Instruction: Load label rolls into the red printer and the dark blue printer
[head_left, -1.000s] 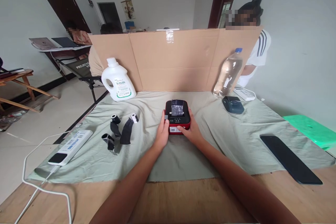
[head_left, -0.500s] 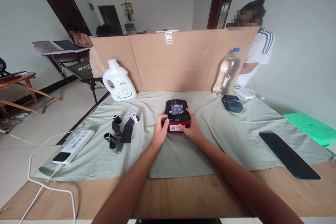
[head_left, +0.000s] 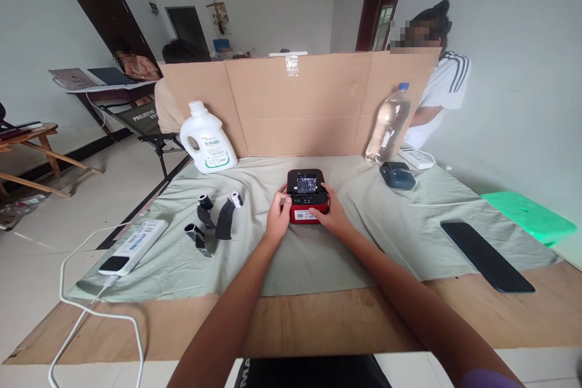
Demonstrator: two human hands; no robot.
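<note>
One wide cardboard panel (head_left: 295,97) is stood across the upper middle of the frame, so reach past it's blocked. A white detergent jug (head_left: 211,139) is parked left of centre, a clear plastic bottle (head_left: 390,124) upper right, a black phone-like slab (head_left: 486,256) lower right. Mid-frame, a red-and-black mini printer (head_left: 310,199) is clamped between left hand (head_left: 277,213) and right hand (head_left: 334,211). Three dark-tailed rolls (head_left: 205,202) are scattered left, not in the way. A white-marked strip (head_left: 307,184) looks fed out on top; what's left can't be told.

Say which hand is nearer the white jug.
Left. The left hand is to the right of the white jug, at the left side of the red device; the right hand is farther right, at the device's right.
</note>
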